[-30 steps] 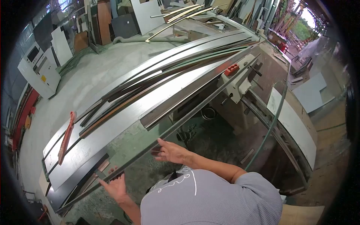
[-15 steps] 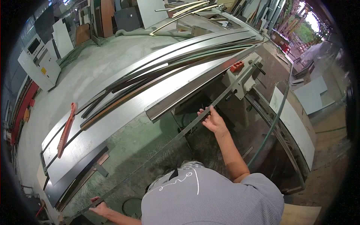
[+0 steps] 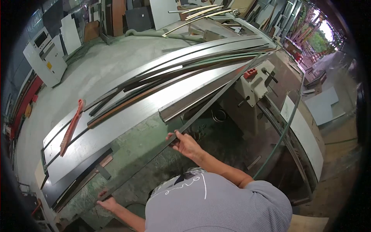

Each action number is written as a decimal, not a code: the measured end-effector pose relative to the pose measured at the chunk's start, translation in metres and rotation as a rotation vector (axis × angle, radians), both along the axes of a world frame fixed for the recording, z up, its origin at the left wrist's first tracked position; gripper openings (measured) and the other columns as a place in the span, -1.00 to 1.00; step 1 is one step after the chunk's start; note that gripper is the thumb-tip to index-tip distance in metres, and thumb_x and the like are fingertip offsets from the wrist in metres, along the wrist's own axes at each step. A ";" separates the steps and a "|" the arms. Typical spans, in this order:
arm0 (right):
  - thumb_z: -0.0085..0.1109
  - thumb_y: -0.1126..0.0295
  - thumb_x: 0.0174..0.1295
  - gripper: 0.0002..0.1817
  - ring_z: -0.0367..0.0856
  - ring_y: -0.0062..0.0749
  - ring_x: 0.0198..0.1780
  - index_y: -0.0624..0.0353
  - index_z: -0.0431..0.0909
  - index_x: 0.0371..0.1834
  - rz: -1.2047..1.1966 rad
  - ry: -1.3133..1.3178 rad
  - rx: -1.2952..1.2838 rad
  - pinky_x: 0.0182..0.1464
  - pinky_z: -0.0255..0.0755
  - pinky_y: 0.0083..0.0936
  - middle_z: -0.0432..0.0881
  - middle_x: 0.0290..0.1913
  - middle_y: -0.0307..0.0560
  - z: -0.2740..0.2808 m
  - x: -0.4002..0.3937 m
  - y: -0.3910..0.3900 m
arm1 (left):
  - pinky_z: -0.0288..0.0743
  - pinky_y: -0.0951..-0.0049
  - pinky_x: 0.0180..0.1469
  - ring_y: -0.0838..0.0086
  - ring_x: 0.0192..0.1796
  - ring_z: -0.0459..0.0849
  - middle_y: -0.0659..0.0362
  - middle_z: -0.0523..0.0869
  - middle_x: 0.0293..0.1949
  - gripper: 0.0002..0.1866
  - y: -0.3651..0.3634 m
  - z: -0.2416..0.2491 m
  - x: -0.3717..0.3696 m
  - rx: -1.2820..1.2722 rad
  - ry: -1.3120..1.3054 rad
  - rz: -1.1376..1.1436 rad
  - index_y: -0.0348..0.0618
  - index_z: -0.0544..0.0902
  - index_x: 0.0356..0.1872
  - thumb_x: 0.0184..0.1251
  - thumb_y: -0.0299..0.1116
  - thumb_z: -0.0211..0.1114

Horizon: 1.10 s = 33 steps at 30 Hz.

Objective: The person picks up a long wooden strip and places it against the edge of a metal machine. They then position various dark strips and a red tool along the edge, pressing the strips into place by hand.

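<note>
The right hand point(image 3: 186, 144) closes its grip round a long thin metal strip point(image 3: 216, 96), fingers curled over the edge near the middle; the left hand point(image 3: 108, 202) pinches the near end low at the left. The strip runs diagonally from near left to far right, just beside the wide steel sheets point(image 3: 127, 116) on the green worktop point(image 3: 139, 143). It looks light but whippy and sharp-edged, likely to sag, so two well-apart holds suit it
</note>
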State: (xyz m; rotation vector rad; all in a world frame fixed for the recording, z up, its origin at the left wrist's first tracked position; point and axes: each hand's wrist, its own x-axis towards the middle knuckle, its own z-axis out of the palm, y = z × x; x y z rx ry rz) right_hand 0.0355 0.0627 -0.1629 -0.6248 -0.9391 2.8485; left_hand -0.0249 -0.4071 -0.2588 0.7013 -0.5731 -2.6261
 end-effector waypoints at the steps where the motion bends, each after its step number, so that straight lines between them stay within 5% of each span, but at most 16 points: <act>1: -0.09 0.25 0.37 -0.80 0.53 -0.31 0.03 0.12 0.41 -0.14 0.027 0.045 -0.027 0.07 0.48 -0.29 0.51 -0.02 -0.10 0.004 -0.002 -0.004 | 0.38 0.10 0.05 0.11 -0.13 0.45 -0.03 0.46 -0.24 -0.41 -0.007 0.001 -0.003 -0.030 -0.061 0.100 -0.33 0.40 -0.24 0.43 0.11 -0.30; 4: -0.13 0.26 0.39 -0.82 0.52 -0.33 0.04 0.10 0.39 -0.12 0.090 -0.061 0.014 0.09 0.47 -0.29 0.51 0.01 -0.12 0.010 -0.005 -0.015 | 0.44 0.15 -0.09 0.18 -0.27 0.46 0.01 0.46 -0.35 -0.46 -0.026 -0.004 0.005 -0.085 -0.061 0.181 -0.31 0.41 -0.33 0.46 0.03 -0.29; 5: -0.17 0.20 0.40 -0.73 0.53 -0.45 -0.05 0.10 0.38 -0.01 0.141 -0.047 0.021 -0.07 0.51 -0.46 0.50 -0.01 -0.17 0.004 -0.007 -0.019 | 0.44 0.16 -0.12 0.19 -0.29 0.46 0.02 0.46 -0.37 -0.45 -0.041 -0.010 0.005 -0.163 -0.050 0.193 -0.30 0.42 -0.33 0.46 0.04 -0.31; 12: -0.16 0.18 0.40 -0.71 0.50 -0.54 -0.05 0.08 0.48 -0.06 0.280 -0.082 0.007 0.06 0.41 -0.41 0.53 -0.07 -0.30 0.006 -0.011 -0.025 | 0.41 0.24 -0.22 0.26 -0.34 0.44 0.07 0.47 -0.42 -0.37 -0.082 0.006 -0.016 -0.158 -0.030 0.173 -0.28 0.46 -0.40 0.44 0.11 -0.36; 15: -0.13 0.16 0.39 -0.71 0.53 -0.53 -0.10 0.09 0.49 -0.07 0.228 -0.084 -0.001 -0.05 0.47 -0.49 0.52 -0.07 -0.27 0.005 -0.014 -0.027 | 0.40 0.26 -0.22 0.26 -0.36 0.43 0.08 0.48 -0.42 -0.33 -0.093 -0.002 -0.028 -0.092 0.107 0.021 -0.27 0.45 -0.42 0.42 0.16 -0.40; 19: -0.12 0.22 0.39 -0.76 0.57 -0.45 -0.06 0.12 0.42 -0.10 0.262 -0.105 -0.046 -0.01 0.52 -0.43 0.55 0.01 -0.20 -0.007 -0.018 -0.017 | 0.37 0.27 -0.27 0.31 -0.40 0.40 0.11 0.44 -0.46 -0.28 -0.084 0.011 -0.053 -0.054 -0.003 0.109 -0.27 0.45 -0.43 0.37 0.23 -0.42; 22: -0.07 0.16 0.36 -0.67 0.56 -0.36 0.00 0.15 0.38 0.03 0.311 -0.107 -0.119 0.01 0.50 -0.44 0.53 0.03 -0.12 -0.009 -0.012 -0.011 | 0.33 0.35 -0.34 0.38 -0.46 0.35 0.14 0.38 -0.51 -0.26 -0.081 0.021 -0.071 -0.014 0.202 0.023 -0.28 0.43 -0.38 0.33 0.29 -0.43; 24: -0.11 0.05 0.35 -0.46 0.53 -0.33 0.01 0.17 0.19 0.25 0.348 -0.150 0.238 0.03 0.41 -0.42 0.50 0.05 -0.07 0.004 -0.001 -0.006 | 0.28 0.42 -0.42 0.44 -0.52 0.29 0.18 0.32 -0.55 -0.24 -0.067 0.035 -0.082 -0.033 0.346 0.051 -0.28 0.42 -0.31 0.30 0.32 -0.43; 26: -0.07 0.05 0.33 -0.47 0.52 -0.31 0.03 0.18 0.25 0.21 0.372 -0.193 0.435 0.04 0.38 -0.42 0.48 0.10 -0.03 0.018 0.007 0.011 | 0.27 0.40 -0.49 0.44 -0.55 0.26 0.18 0.30 -0.56 -0.24 -0.063 0.048 -0.092 0.018 0.310 0.080 -0.29 0.40 -0.26 0.30 0.31 -0.46; 28: 0.02 0.14 0.28 -0.55 0.52 -0.20 0.01 0.18 0.33 0.14 0.126 -0.126 1.187 0.06 0.36 -0.38 0.51 0.02 0.00 0.029 0.010 0.034 | 0.28 0.40 -0.48 0.44 -0.55 0.26 0.17 0.30 -0.56 -0.24 -0.065 0.045 -0.106 -0.114 0.266 0.083 -0.29 0.40 -0.25 0.30 0.31 -0.47; 33: 0.20 0.22 0.14 -0.52 0.30 -0.03 0.20 0.03 0.37 0.13 -0.186 0.102 2.063 0.19 0.23 -0.17 0.38 0.10 0.01 0.061 -0.009 0.105 | 0.28 0.42 -0.42 0.43 -0.54 0.26 0.18 0.29 -0.55 -0.27 -0.053 0.049 -0.127 -0.112 0.278 -0.002 -0.24 0.36 -0.34 0.29 0.33 -0.45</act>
